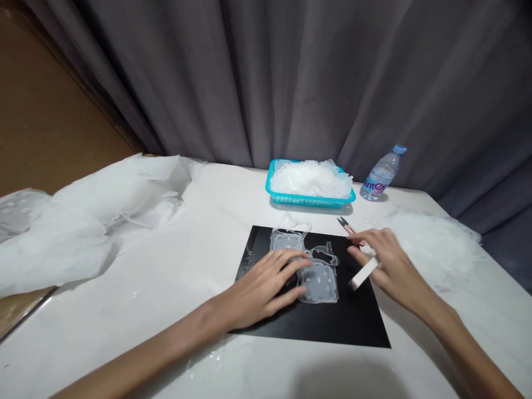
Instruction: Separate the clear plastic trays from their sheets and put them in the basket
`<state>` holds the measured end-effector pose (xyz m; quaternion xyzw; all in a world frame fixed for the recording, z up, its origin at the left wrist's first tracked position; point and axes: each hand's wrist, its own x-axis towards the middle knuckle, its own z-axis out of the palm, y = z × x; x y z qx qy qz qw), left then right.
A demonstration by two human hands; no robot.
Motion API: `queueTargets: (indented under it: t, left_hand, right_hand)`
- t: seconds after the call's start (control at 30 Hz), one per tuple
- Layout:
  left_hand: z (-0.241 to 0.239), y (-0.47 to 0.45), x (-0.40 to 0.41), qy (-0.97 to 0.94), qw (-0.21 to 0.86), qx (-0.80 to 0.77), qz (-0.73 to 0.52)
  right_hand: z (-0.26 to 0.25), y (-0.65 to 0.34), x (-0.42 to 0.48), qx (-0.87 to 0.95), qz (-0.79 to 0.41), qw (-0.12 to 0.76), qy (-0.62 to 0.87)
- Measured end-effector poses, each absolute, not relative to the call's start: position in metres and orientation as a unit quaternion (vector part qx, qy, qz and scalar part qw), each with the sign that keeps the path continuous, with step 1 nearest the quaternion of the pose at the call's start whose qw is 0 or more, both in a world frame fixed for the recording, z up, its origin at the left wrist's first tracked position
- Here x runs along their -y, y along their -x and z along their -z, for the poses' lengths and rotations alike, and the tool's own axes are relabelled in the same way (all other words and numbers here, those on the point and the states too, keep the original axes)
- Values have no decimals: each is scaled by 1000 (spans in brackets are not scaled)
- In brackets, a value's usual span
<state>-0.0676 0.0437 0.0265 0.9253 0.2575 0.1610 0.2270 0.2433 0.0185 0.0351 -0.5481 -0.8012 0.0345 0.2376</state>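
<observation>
A black mat point(332, 321) lies on the white table. On it rests a clear silicone sheet of moulded pieces point(318, 280). My left hand point(266, 285) lies flat on the mat with its fingers stretched out, the fingertips pressing the sheet's left part. My right hand point(384, 263) hovers at the mat's right edge, its fingers closed around a small white flat tool point(363, 275). Pink-handled snips point(346, 225) lie just beyond the right fingertips.
A turquoise basket point(310, 198) heaped with clear pieces stands at the back, a water bottle point(380, 176) to its right. Crumpled white plastic sheeting point(83, 221) covers the left side. A loose pile of clear scraps point(432, 244) lies at the right. Grey curtain behind.
</observation>
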Motion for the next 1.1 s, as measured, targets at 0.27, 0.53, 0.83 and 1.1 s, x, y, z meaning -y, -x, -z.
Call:
queueTargets:
  t: [0.27,0.53,0.83,1.1]
  left_hand:
    - [-29,44,-114,-921,316,-216,-77]
    - [-42,63,-109,-950,182,-248,-59]
    - [-42,63,-105,-947,-59,-290,-126]
    - [-28,80,-32,-971,61,-206,-108]
  right_hand:
    - [-26,-210,-13,826,-226,158,491]
    - [-23,-208,-11,806,-289,184,482]
    - [6,-176,-8,825,-201,248,466]
    - [9,-184,-19,800,-192,293,488]
